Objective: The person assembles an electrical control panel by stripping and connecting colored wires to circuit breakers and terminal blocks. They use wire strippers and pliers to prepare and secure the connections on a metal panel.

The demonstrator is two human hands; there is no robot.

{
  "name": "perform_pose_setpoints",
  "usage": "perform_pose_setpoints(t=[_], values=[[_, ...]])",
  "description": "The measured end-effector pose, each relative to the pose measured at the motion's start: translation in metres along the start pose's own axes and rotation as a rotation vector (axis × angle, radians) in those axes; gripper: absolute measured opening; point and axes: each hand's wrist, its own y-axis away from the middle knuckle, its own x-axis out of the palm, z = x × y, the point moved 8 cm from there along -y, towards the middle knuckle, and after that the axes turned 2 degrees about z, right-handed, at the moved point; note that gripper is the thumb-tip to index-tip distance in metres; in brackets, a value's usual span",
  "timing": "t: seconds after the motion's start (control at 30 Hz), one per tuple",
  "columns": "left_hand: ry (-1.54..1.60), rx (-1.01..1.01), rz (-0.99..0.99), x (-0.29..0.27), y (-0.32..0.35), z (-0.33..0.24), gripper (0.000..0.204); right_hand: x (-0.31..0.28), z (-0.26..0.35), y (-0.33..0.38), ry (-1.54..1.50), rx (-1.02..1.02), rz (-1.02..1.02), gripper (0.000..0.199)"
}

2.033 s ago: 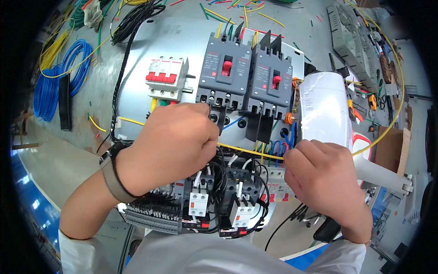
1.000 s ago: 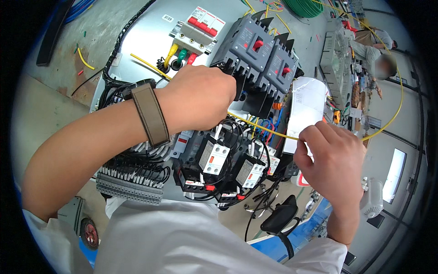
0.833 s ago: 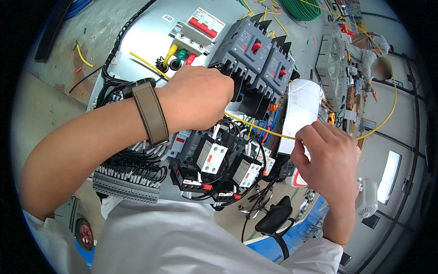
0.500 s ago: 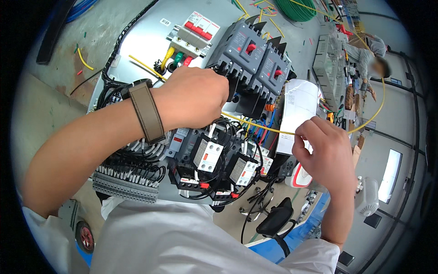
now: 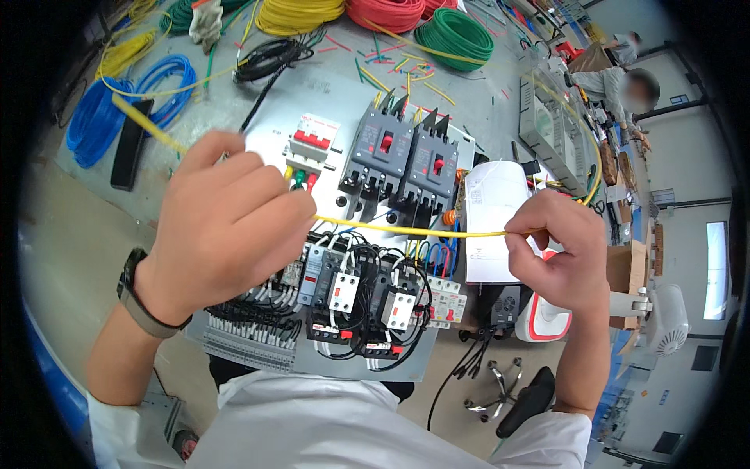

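Observation:
A yellow wire (image 5: pixel 414 230) is stretched between my two hands above an electrical mounting panel (image 5: pixel 391 369). My left hand (image 5: pixel 226 227), with a watch strap on its wrist, is closed round the wire, and a short end sticks out past its knuckles to the upper left. My right hand (image 5: pixel 558 242) pinches the wire between thumb and fingers; the wire runs on behind it to the upper right. Below the wire sit black-and-white contactors (image 5: pixel 344 293). Beyond it stand two dark grey circuit breakers (image 5: pixel 383 144) with red levers and a small breaker with red toggles (image 5: pixel 312 139).
Coils of blue (image 5: pixel 98 125), yellow (image 5: pixel 301 12), red (image 5: pixel 391 14) and green wire (image 5: pixel 457 39) lie at the back. Wire scraps are strewn about. A white paper sheet (image 5: pixel 496 203) lies beside the panel. Two people (image 5: pixel 621 90) are at the far right.
My left hand has come away from the breakers, moving left and nearer with the yellow wire. My right hand stays pinched on it. The view has shifted, showing more coils.

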Motion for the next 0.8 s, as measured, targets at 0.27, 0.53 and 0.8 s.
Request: perform_pose_setpoints(t=[0.27, 0.53, 0.8], values=[[-0.059, -0.272, -0.143, -0.031, 0.029, -0.012, 0.011, -0.003, 0.021, 0.0, -0.179, -0.038, -0.125, 0.012], [-0.001, -0.337, -0.105, -0.03, 0.031, -0.023, 0.011, 0.007, 0.039, -0.002, -0.086, -0.154, -0.117, 0.016], [0.186, -0.293, -0.034, 0.001, -0.027, -0.078, 0.017, 0.032, 0.084, -0.003, -0.042, -0.327, -0.217, 0.021]])
